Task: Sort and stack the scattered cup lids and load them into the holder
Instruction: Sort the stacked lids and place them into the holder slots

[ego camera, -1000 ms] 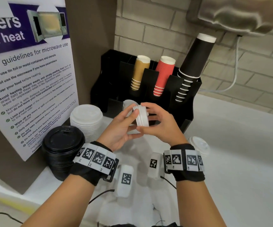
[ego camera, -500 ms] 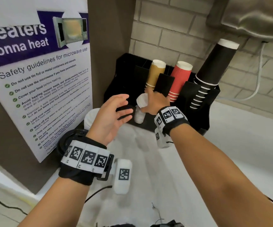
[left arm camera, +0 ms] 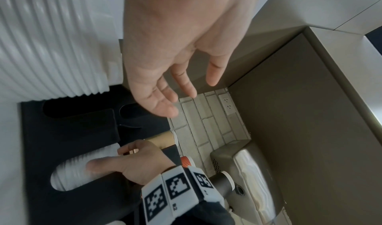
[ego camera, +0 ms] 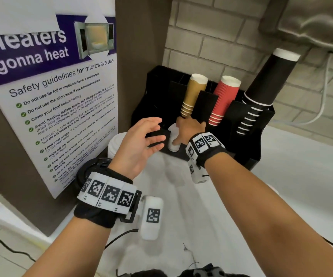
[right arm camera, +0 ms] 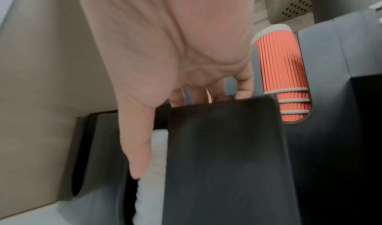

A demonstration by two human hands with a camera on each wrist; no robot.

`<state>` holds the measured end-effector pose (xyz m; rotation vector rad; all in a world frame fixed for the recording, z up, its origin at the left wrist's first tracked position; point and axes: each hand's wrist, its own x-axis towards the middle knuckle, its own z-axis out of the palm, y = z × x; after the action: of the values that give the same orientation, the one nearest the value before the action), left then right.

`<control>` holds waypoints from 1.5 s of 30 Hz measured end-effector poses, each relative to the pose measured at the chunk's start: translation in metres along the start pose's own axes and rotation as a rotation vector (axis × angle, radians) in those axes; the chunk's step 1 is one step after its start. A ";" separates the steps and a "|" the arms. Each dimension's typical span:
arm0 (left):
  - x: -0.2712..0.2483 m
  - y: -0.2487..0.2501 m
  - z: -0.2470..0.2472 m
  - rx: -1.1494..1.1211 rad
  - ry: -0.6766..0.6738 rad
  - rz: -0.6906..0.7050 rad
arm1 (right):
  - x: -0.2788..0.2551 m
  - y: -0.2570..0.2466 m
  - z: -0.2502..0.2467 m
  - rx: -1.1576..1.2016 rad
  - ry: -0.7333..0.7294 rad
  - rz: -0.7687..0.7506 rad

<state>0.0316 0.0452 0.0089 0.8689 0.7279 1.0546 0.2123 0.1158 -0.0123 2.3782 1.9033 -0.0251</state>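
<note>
1. Since a second ago the hands have parted; the small white lids (ego camera: 173,136) now sit in the black holder (ego camera: 259,144) slot, frame center.
2. Nearer, the left hand (ego camera: 139,144) hovers spread, holding nothing.
3. Farther, the right hand (ego camera: 189,129) presses the lids, thumb straight.
4. Tall white lid stack (ego camera: 114,145) stands center-left on the desk (ego camera: 301,186).

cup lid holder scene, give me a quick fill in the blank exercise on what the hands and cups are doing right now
1. The right hand pushes a stack of ____ lids into a slot of the black holder.
2. The left hand hovers with its fingers spread and holds ____.
3. The cups between the tan cups and the black cups are ____.
4. The poster gives safety guidelines for ____ use.

Missing words: white; nothing; red; microwave
</note>
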 end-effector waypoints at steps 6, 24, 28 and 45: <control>0.001 0.001 -0.001 -0.007 0.004 0.001 | -0.006 -0.002 -0.002 -0.114 -0.077 0.006; -0.004 0.000 -0.007 -0.008 0.009 0.006 | -0.026 0.003 -0.002 0.155 0.023 -0.050; -0.005 -0.003 0.000 0.006 -0.036 0.009 | -0.054 0.024 -0.008 0.454 0.210 0.038; -0.005 -0.049 0.018 0.103 -0.158 -0.111 | -0.184 0.173 0.065 0.735 0.072 0.700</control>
<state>0.0660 0.0246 -0.0246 0.9776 0.6939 0.8452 0.3428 -0.1064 -0.0528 3.4216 1.0661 -0.6939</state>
